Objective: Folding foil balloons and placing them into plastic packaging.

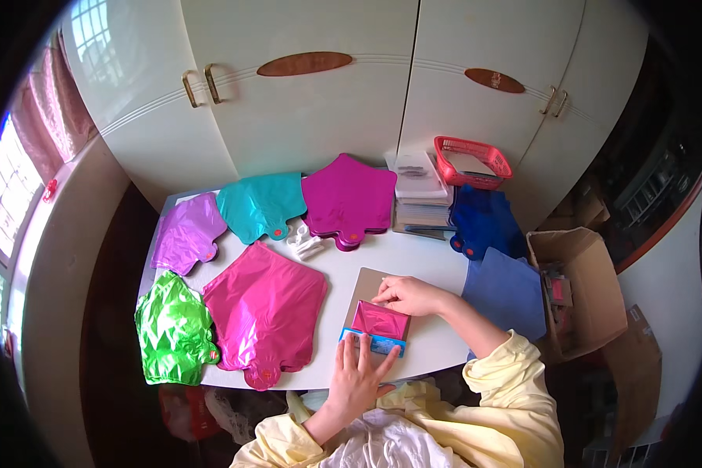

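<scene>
In front of me a folded pink foil balloon lies with a blue strip along its near edge, over a grey-brown flat card. My left hand rests with fingers stretched and spread, their tips on the blue strip. Just above the foil's far edge, my right hand has its fingers curled together against the card; what they pinch, if anything, is too small to name. To the left lies a large flat pink foil balloon, untouched by either hand.
Around the white table lie green, lilac, teal, magenta and dark blue foil balloons. White cord, stacked packets and a red basket stand behind; an open cardboard box is at right.
</scene>
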### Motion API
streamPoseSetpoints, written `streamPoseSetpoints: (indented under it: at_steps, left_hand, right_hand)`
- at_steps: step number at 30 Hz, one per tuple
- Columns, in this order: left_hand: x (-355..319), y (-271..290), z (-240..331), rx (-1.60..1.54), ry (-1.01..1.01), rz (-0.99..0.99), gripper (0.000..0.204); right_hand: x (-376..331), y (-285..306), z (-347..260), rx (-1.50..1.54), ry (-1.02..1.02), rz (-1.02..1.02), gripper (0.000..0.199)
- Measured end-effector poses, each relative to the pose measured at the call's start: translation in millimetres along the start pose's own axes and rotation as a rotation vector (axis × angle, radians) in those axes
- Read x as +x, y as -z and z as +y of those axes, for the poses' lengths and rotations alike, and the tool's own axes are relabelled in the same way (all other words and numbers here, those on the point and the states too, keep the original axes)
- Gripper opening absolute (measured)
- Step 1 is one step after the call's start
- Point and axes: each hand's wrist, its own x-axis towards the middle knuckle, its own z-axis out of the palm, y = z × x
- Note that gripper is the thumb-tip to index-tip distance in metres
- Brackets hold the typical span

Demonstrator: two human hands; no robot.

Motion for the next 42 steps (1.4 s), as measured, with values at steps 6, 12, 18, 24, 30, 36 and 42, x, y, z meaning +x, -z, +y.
streamPoseSetpoints:
  at_steps: [6,12,18,24,30,36,42]
  left_hand:
    - [3,-4,2,-0.005,-0.006,0.022,0.083]
    - [1,-6,2,-0.010,-0.018,0.031,0.088]
    - [1,-5,1,-0.002,-0.022,0.037,0.087]
    - [1,-4,0,0.002,-0.025,0.024,0.087]
    - [0,-6,-1,-0.001,-0.029,0.041,0.086]
    - [-1,-5,-1,-0.006,-0.018,0.043,0.083]
    - [1,0,-1,-0.005,-0.009,0.038,0.079]
  right_hand:
    - [2,-2,2,-0.008,-0.025,0.068,0.019]
    - [0,-8,4,-0.055,0.056,0.048,0.018]
    - [3,-10,-8,0.126,-0.092,0.002,0.021]
    - [8,-8,-8,-0.121,-0.089,0.051,0.020]
    - [4,-1,-5,0.108,-0.154,-0.035,0.020]
    - [11,10,0,0.212,-0.273,-0.201,0.027]
    - [14,-11,-6,-0.198,-0.072,0.141,0.036]
